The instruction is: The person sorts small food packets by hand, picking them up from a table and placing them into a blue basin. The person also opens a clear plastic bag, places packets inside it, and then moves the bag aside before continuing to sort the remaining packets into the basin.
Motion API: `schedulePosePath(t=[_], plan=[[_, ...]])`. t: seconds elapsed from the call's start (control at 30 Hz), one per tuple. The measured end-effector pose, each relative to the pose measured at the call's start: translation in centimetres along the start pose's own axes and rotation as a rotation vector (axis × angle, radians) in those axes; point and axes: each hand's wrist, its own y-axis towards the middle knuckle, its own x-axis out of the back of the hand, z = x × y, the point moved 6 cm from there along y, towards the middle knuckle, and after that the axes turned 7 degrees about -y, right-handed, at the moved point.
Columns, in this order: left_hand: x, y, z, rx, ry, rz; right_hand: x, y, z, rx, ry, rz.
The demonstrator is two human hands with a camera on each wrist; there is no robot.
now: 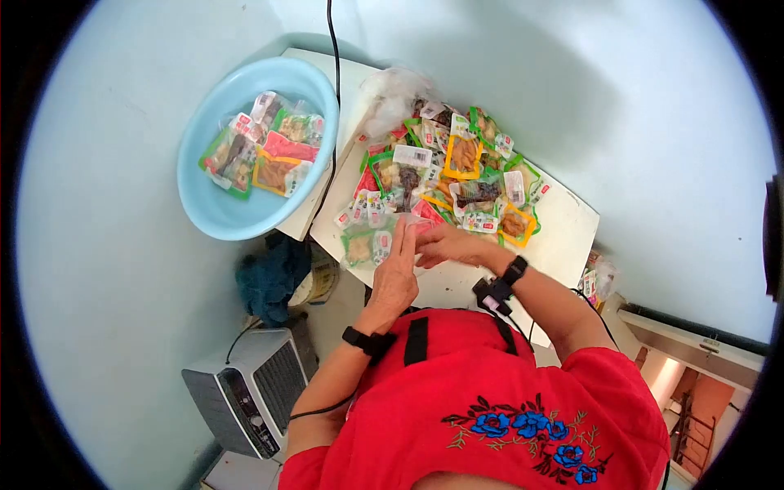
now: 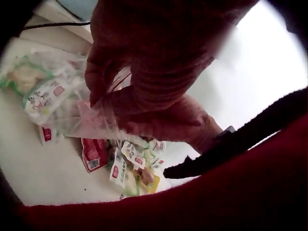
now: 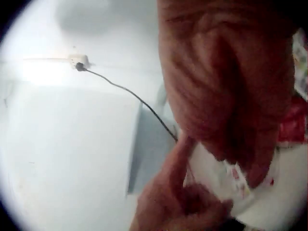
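Clear plastic film makes up the bag (image 2: 67,118) at the person's fingertips, and its edge is pinched between the thumb and a finger of the left hand (image 1: 395,278). Close against that pinch, the right hand (image 1: 456,245) has its fingers at the same edge; whether they hold film or a packet, I cannot tell. Within the bag, just past the grip, lie a green-edged packet (image 2: 26,79) and a white-labelled packet (image 2: 48,98), while a pinkish packet (image 2: 90,115) shows nearer the fingers, through or behind the film. This bag therefore looks partly filled and probably not sealed.

Beyond both hands, loose packets (image 1: 461,159) lie heaped on the white table (image 1: 567,219); judging by that pile, most of the bagging is left. Crumpled clear plastic (image 1: 394,94) sits past the heap from the grip, perhaps bags awaiting use, though its form is too unclear to say. Well off to the left of the hands, a light blue basin (image 1: 194,155) holds a cluster of packets (image 1: 282,147); shiny film seems to cover some, so these may be finished sets.
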Motion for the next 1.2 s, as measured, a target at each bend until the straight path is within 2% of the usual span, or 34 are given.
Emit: schedulePosePath(t=[0.03,0.1,0.17,0.27,0.37,0.47,0.5,0.63,0.73,0.83,0.93,1.1,1.2], plan=[[-0.1,-0.1,0.2,0.006,-0.001,0.001,1.3,-1.4,2.1,0.062,0.072,-0.02],[-0.1,-0.1,0.3,-0.021,0.017,-0.016,5.4,-1.1,3.2,-0.009,-0.126,-0.183],[-0.3,-0.2,0.3,-0.041,0.034,-0.015,7.6,-1.0,7.7,0.214,-0.519,-0.561],[-0.6,-0.3,0.7,-0.048,0.056,0.02,7.7,2.4,11.3,0.596,-0.934,-0.769],[-1.0,-0.2,0.9,-0.004,0.071,0.081,6.7,7.1,12.8,0.705,-1.187,-0.79],[-1.0,-0.3,0.3,0.051,0.075,0.141,6.9,11.2,11.9,0.545,-1.309,-0.86],[-1.0,-0.4,0.2,0.055,0.063,0.145,7.0,12.1,11.6,0.435,-1.459,-0.841],[-1.0,-0.4,0.3,0.04,0.039,0.126,7.9,13.1,11.9,0.299,-1.644,-0.751],[-1.2,-0.2,0.4,0.031,0.082,0.124,8.6,12.9,12.5,0.277,-1.625,-0.543],[-1.4,0.1,0.3,0.033,0.106,0.14,10.9,13.6,11.2,0.3,-1.557,-0.533],[-1.1,0.4,-0.2,0.018,0.084,0.112,11.9,12.5,10.0,0.304,-1.365,-0.494],[-1.8,0.6,-0.1,-0.004,0.135,0.132,10.6,10.4,9.7,0.253,-1.261,-0.544],[-1.7,0.6,-0.3,0.006,0.133,0.126,10.0,10.5,9.7,0.245,-1.275,-0.477]])
